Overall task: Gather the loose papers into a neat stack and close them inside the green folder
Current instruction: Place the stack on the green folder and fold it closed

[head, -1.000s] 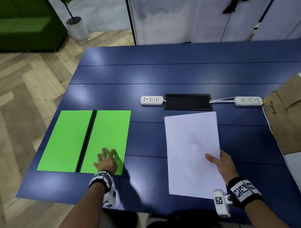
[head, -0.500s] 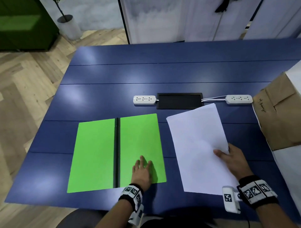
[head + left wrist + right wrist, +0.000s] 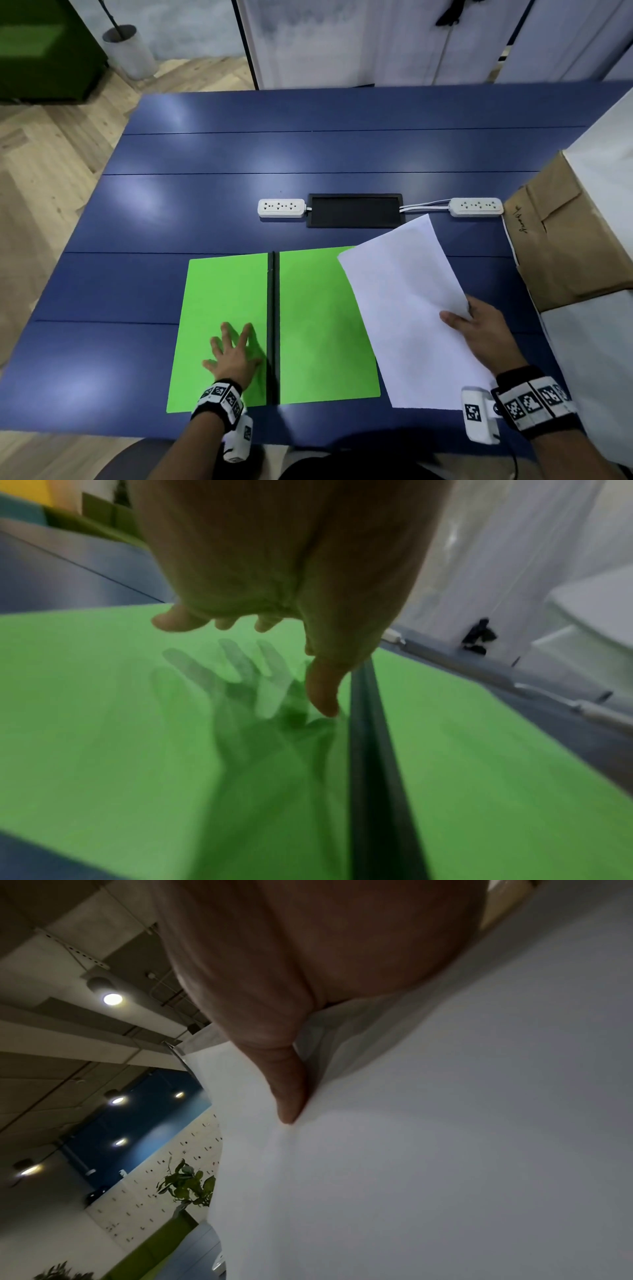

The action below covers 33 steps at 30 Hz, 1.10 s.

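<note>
Still open, green folder [image 3: 322,325] under spread left hand [image 3: 234,358]; papers [image 3: 407,308] in right hand [image 3: 479,332] grip.

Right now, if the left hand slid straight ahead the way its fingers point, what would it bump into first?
Probably nothing soon: the left hand lies on the open green folder, fingers pointing across bare blue table. The white power strip sits slightly right of that line.

Blue plank table [image 3: 205,212], herringbone wood floor [image 3: 44,178], green sofa [image 3: 41,51], white wall panels [image 3: 342,41], round ceiling lights [image 3: 112,999]
</note>
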### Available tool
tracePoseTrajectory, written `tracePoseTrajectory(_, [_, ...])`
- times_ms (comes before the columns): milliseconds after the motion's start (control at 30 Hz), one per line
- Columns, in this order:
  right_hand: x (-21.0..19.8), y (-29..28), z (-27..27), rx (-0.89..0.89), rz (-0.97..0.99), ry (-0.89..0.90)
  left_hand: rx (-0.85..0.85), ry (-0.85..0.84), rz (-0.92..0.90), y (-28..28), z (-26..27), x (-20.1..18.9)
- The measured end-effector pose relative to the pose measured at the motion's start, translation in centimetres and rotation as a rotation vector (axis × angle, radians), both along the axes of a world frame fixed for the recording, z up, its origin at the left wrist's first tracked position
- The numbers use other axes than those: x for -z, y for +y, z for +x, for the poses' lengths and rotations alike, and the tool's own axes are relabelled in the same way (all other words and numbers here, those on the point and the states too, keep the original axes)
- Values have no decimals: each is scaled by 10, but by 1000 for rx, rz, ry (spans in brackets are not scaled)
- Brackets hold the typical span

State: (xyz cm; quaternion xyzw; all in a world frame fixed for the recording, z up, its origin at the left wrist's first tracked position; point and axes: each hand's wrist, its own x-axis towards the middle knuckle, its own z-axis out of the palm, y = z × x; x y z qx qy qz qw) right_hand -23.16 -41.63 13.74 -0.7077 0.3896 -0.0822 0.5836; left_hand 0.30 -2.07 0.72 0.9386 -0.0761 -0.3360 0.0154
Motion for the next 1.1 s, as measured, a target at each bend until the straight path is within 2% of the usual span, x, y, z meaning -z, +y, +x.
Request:
tracePoseTrajectory(100, [-6, 0, -2, -16, 39, -20, 31, 54, -33, -2, -11, 4])
tracePoseTrajectory(300, [-16, 20, 25, -75, 216, -133, 109, 46, -45, -53, -38, 6])
tracePoseTrajectory(500, [46, 29, 53, 26, 407, -112, 128, 75, -22, -80, -55, 0])
tracePoseTrajectory(633, [105, 24, 45, 186, 378, 33, 137, 81, -20, -80, -55, -1])
tracePoseTrajectory(733, [131, 25, 39, 246, 326, 154, 132, 94, -30, -79, -53, -1])
tracePoseTrajectory(933, [139, 32, 52, 171, 299, 218, 138, 83, -33, -80, -54, -1])
tracePoseTrajectory(1100, [152, 44, 64, 106, 204, 325, 157, 63, -29, -78, -53, 0])
